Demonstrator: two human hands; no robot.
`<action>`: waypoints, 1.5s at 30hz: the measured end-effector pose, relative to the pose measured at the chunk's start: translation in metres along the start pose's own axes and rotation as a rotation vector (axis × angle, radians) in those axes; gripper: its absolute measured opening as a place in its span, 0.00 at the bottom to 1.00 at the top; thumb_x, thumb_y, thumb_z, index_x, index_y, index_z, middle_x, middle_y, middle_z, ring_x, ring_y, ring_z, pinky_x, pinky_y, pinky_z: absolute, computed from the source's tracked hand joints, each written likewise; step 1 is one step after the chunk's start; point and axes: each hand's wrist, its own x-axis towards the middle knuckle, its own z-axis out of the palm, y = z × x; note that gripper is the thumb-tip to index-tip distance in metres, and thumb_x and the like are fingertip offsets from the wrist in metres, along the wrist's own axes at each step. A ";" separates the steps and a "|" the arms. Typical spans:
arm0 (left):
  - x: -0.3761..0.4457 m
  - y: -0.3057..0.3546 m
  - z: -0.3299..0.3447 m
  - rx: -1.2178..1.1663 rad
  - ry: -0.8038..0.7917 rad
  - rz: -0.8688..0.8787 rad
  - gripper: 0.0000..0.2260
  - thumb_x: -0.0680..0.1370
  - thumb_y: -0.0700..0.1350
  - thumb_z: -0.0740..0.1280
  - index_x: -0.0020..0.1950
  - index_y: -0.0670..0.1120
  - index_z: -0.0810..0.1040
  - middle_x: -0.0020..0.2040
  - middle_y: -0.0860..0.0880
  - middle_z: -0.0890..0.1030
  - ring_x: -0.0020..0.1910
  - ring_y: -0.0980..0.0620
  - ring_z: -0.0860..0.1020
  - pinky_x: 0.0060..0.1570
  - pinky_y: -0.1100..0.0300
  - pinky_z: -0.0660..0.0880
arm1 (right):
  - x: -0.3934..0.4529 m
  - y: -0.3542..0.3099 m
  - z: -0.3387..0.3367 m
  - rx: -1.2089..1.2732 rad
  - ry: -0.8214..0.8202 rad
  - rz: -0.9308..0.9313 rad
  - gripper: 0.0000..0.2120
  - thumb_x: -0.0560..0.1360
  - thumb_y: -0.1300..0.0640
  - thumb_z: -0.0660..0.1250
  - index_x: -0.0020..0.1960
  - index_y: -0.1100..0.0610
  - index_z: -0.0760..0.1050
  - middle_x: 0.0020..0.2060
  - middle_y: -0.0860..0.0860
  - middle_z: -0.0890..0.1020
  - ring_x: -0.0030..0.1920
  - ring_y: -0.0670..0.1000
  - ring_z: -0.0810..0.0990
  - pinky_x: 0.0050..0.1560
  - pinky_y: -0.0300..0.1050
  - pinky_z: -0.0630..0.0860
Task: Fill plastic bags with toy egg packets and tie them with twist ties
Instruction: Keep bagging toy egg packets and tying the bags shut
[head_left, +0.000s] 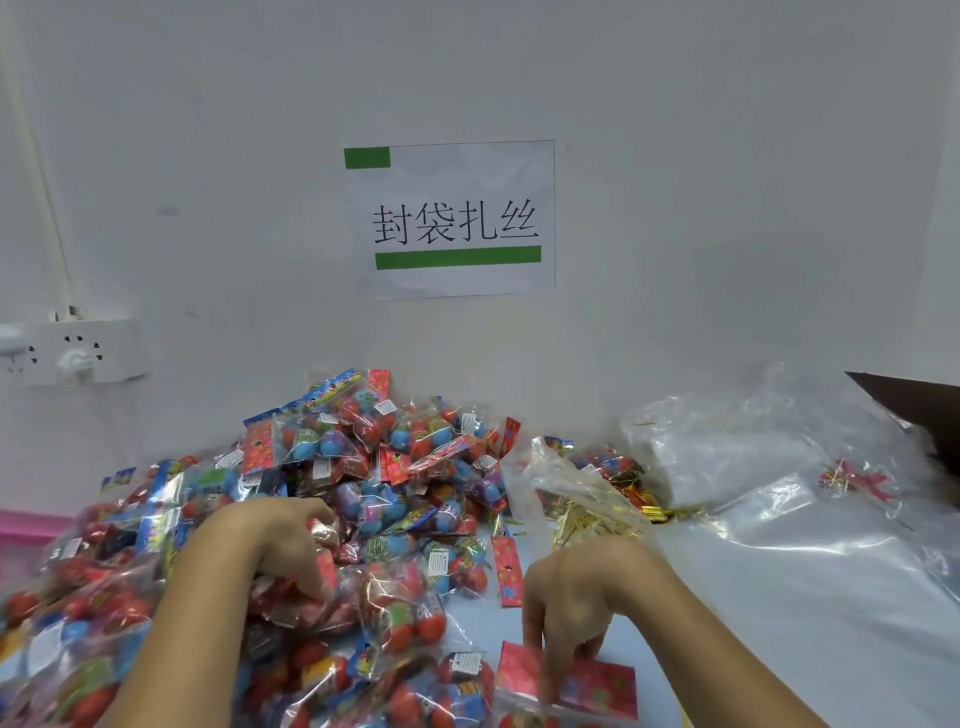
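Head view | left hand (283, 540) curled into heap of clear toy egg packets (374, 467), gathering stock | right hand (571, 608) fingertips pinch red-headed packet (597, 686) on pale surface (779, 649) | clear plastic bags (753, 452) beyond right hand, within reach.

I see a pale blue table (483, 631) against the wall. On it lie a heap of toy egg packets (363, 467), a bag of gold twist ties (587, 514) and clear plastic bags (810, 551).

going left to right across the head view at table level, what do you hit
pink tray edge → pile of toy egg packets → gold twist ties → clear plastic bags → red twist ties
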 end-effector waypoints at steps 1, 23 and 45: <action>-0.001 0.001 0.000 -0.004 -0.003 0.013 0.37 0.74 0.51 0.76 0.78 0.58 0.60 0.77 0.49 0.66 0.71 0.44 0.70 0.66 0.51 0.72 | -0.002 -0.001 -0.001 -0.018 -0.001 -0.005 0.16 0.76 0.53 0.74 0.59 0.61 0.82 0.40 0.48 0.81 0.33 0.44 0.77 0.36 0.34 0.77; -0.022 0.079 -0.016 -1.523 0.215 0.419 0.18 0.85 0.52 0.57 0.60 0.37 0.74 0.53 0.38 0.84 0.45 0.41 0.85 0.47 0.42 0.83 | -0.040 0.003 -0.038 0.559 1.360 0.031 0.15 0.80 0.62 0.59 0.35 0.60 0.75 0.34 0.56 0.80 0.32 0.54 0.79 0.29 0.43 0.73; -0.021 0.143 0.019 -1.458 0.296 0.568 0.12 0.81 0.54 0.64 0.60 0.49 0.77 0.52 0.57 0.83 0.47 0.61 0.81 0.49 0.56 0.75 | -0.024 0.001 -0.033 0.843 1.415 -0.137 0.20 0.82 0.57 0.63 0.31 0.55 0.73 0.25 0.47 0.75 0.23 0.42 0.72 0.23 0.32 0.65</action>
